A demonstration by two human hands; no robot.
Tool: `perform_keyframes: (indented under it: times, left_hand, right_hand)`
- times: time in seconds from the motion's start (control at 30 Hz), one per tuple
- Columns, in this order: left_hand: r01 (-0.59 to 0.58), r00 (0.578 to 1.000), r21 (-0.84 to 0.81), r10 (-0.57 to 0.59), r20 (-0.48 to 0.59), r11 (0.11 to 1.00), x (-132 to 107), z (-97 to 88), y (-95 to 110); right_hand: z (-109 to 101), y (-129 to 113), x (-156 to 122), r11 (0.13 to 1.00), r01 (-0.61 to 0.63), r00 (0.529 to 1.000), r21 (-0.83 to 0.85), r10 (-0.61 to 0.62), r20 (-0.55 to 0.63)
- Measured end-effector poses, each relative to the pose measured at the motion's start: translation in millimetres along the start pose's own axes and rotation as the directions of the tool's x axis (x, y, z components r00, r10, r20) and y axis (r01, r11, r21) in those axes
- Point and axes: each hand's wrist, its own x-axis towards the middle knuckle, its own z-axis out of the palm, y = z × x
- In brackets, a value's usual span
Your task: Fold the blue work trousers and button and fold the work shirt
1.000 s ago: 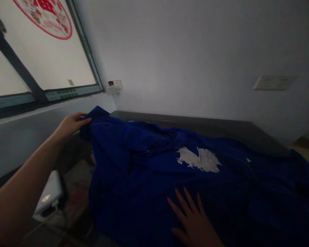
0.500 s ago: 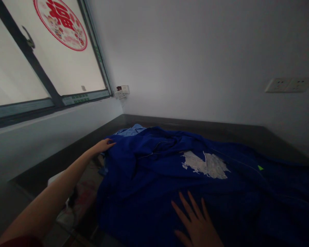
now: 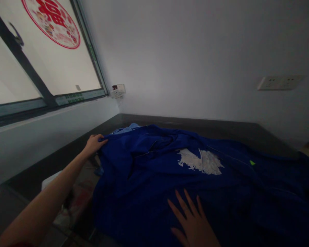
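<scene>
A dark blue garment [image 3: 149, 178] with thin pale seam lines lies spread and wrinkled over a dark surface. On it is a ragged whitish patch [image 3: 201, 161], and farther right a small bright green mark [image 3: 252, 162]. My left hand [image 3: 94, 142] pinches the garment's far left edge between thumb and fingers. Near the front, my right hand [image 3: 192, 221] rests on the blue fabric with its fingers spread, holding nothing. Light blue cloth [image 3: 126, 129] shows from beneath the garment's far left edge.
The dark tabletop [image 3: 221, 127] meets a pale wall behind. A window [image 3: 67, 68] with a red round sticker stands at left. Sockets [image 3: 119, 90] sit in the corner, and more [image 3: 280, 82] on the right wall. Below my left arm is a white-and-red bag-like item [image 3: 79, 199].
My left hand has closed on the garment's edge and drawn it slightly outward to the left. My right hand stays spread on the fabric. The whole view has shifted a little.
</scene>
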Motion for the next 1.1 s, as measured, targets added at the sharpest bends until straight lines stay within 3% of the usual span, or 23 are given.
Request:
perform_keyframes:
  times: [0.13,0.23,0.33,0.4,0.47,0.57,0.67,0.73,0.8,0.87,1.03,1.1]
  left_hand:
    - [-0.099,0.991,0.102,0.107,-0.085,0.990,-18,-27.7,29]
    - [-0.168,0.970,0.232,0.202,-0.135,0.958,-40,-45.8,65]
    - [-0.370,0.912,0.200,0.396,-0.109,0.907,-73,-51.6,109]
    - [-0.522,0.847,0.139,0.531,-0.034,0.841,-103,-45.5,137]
    - [-0.644,0.756,0.027,0.631,0.172,0.764,-139,-31.0,160]
    - [-0.753,0.538,-0.121,0.711,0.454,0.647,-194,0.4,181]
    - [-0.769,0.422,-0.125,0.644,0.638,0.627,-240,27.5,185]
    - [-0.760,0.395,-0.138,0.620,0.678,0.635,-260,33.7,182]
    - [-0.736,0.411,-0.173,0.635,0.655,0.654,-271,28.1,175]
    - [-0.702,0.467,-0.220,0.671,0.576,0.677,-272,13.6,165]
    - [-0.598,0.719,-0.233,0.642,0.268,0.767,-246,-16.9,126]
    - [-0.573,0.773,-0.200,0.606,0.190,0.794,-232,-15.7,106]
  right_hand:
    - [-1,-5,-7,1.000,0.005,0.999,-0.017,-0.004,0.045]
    - [-5,-8,-9,1.000,-0.016,0.996,-0.013,0.017,0.085]
    - [-11,-12,-8,0.998,-0.055,0.993,-0.005,0.055,0.106]
    - [-16,-13,-7,0.997,-0.075,0.990,0.005,0.074,0.118]
    - [-22,-14,-6,0.996,-0.088,0.987,0.019,0.085,0.137]
    - [-32,-14,-7,0.995,-0.098,0.975,0.029,0.090,0.202]
    - [-42,-12,-10,0.994,-0.103,0.955,0.041,0.088,0.285]
    - [-47,-10,-11,0.992,-0.117,0.936,0.050,0.093,0.340]
    - [-49,-7,-13,0.990,-0.132,0.923,0.053,0.103,0.372]
    - [-49,-4,-15,0.989,-0.129,0.929,0.066,0.097,0.358]
    - [-59,4,-22,0.984,-0.107,0.948,0.145,0.057,0.312]
    - [-70,8,-25,0.975,-0.111,0.946,0.193,0.044,0.322]
